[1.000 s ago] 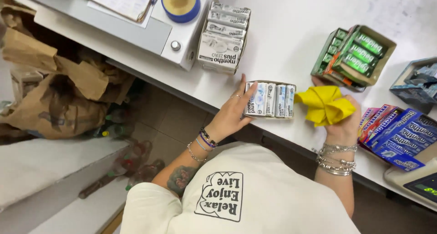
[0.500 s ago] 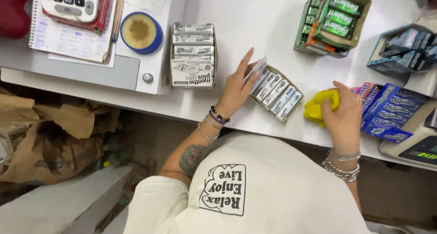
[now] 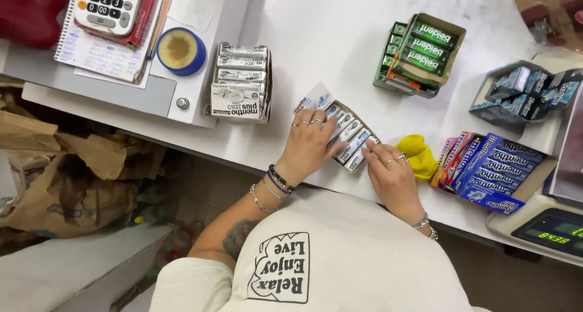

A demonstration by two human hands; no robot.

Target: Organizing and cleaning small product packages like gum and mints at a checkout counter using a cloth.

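Seen from the head camera, looking straight down. Left hand (image 3: 310, 145) laid flat on top of a small open box of gum packs (image 3: 347, 136), fingers (image 3: 331, 149) spread out and resting on the packs, not pinching anything. Wrist bent, with bracelets on it and rings on the fingers. Right hand (image 3: 392, 172) set at the lower end of the same box, fingertips (image 3: 370, 149) touching its edge, fingers loosely open and not closed around anything. Box of gum packs lay tilted on the white counter (image 3: 340, 38), near the front edge, with silver and blue packs side by side inside and its flap standing open at the top left. Yellow cloth (image 3: 418, 154) lay just beside the right hand, between the box and the blue packs. Further left, a grey box of silver gum packs (image 3: 240, 81), full and stacked in rows. Behind, a green box (image 3: 422, 54) with green gum packs lined up inside. At the right, a blue open box (image 3: 516, 90) with blue-grey packs in it, and a pile of blue and red gum packs (image 3: 486, 169) lying flat near it. Blue round tub (image 3: 181, 49) with a yellow middle stood beside the grey box. Calculator (image 3: 112, 5) lay on a notebook at the top left. Brown paper bags (image 3: 67, 178) sat below the counter.
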